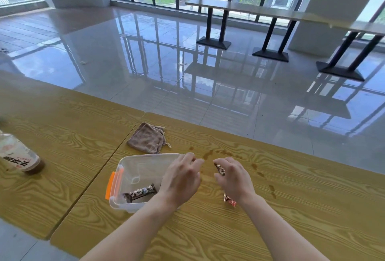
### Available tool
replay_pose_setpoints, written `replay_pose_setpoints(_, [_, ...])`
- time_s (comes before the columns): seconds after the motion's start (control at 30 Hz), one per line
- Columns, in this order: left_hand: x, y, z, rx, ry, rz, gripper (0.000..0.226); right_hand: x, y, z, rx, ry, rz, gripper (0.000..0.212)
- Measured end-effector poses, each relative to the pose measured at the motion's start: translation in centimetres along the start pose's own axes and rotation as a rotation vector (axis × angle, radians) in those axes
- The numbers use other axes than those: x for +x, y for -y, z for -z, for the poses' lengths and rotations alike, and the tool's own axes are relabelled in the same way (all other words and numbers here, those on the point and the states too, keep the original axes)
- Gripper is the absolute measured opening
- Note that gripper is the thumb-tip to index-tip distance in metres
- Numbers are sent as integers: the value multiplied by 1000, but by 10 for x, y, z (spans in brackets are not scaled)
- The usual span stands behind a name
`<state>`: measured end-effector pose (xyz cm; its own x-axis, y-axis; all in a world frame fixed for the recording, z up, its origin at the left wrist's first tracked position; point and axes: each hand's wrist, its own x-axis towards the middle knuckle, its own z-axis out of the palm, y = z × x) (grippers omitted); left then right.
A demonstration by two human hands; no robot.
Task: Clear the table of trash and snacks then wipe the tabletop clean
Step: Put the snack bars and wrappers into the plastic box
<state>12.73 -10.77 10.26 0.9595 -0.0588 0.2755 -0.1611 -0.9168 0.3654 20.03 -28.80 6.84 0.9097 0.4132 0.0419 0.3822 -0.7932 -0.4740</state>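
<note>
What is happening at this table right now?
A person is clearing a wooden table. The right hand grips a wrapped snack bar. The left hand hovers with relaxed fingers over the edge of a clear plastic box, in which a second bar lies. The brown spill marks are not yet wiped, and the folded cloth lies untouched beyond the box.

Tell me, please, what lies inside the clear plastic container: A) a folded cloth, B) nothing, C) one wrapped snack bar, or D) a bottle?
C: one dark wrapped snack bar lies on the floor of the clear container, while the folded cloth sits on the table beyond it.
</note>
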Motion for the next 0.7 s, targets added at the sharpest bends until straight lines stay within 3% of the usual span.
replay_pose_setpoints(0.13, [9,-35,-33,-22,36,-94,29,-4,-42,6,10,38,-131,39])
replay_pose_setpoints(0.23, [7,-53,-70,-34,158,-101,26,-3,-70,4,7,108,-217,42])
replay_pose_setpoints(0.4, [17,-58,-119,-104,348,252,37,-12,-91,-22,15,222,-255,38])
replay_pose_setpoints(0.63, [77,-45,-157,-197,362,638,38,-33,-98,-61,-20,234,-168,32])
replay_pose_setpoints(0.7, [87,-42,-167,-147,413,675,43,-33,-100,-65,-64,232,-148,30])
